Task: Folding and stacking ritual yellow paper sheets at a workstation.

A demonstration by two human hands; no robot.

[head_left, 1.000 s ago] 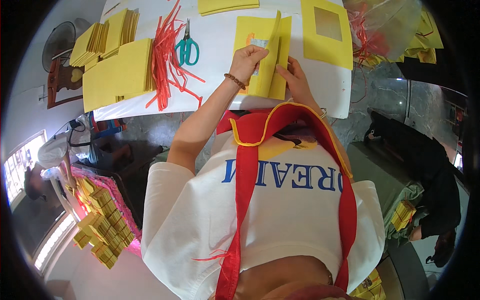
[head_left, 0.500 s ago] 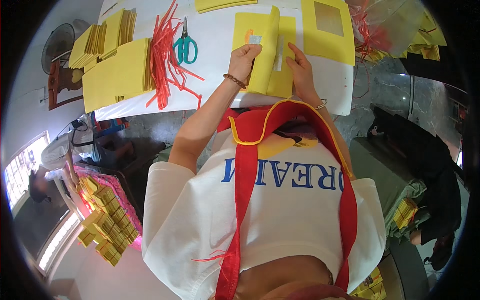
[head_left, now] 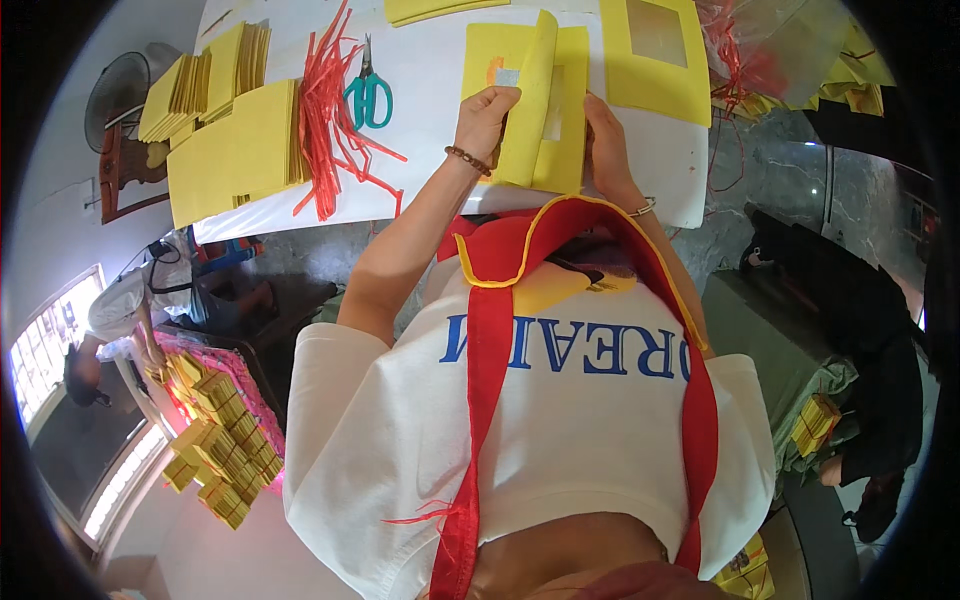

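My left hand (head_left: 484,126) is closed on the left part of a yellow paper stack (head_left: 567,150), its thumb on top near a small silvery patch. A yellow flap (head_left: 533,110) stands curled up beside that thumb. At the stack's right edge, my right hand (head_left: 606,148) stands on its side, fingers stretched out, touching or very close to the paper; its fingertips are partly hidden. Left of my hands lie teal-handled scissors (head_left: 370,98), points away from me, and a bundle of red plastic strips (head_left: 325,120).
Stacks of yellow paper (head_left: 240,145) cover the table's left side. Another yellow sheet with a pale rectangle (head_left: 655,70) lies at right, near a clear plastic bag (head_left: 770,45). A person (head_left: 135,300) at far left is beside tied yellow bundles (head_left: 222,430).
My right hand's fingers have drawn together and moved slightly against the stack's right edge. My left hand keeps its hold, and the curled flap stands nearly the same.
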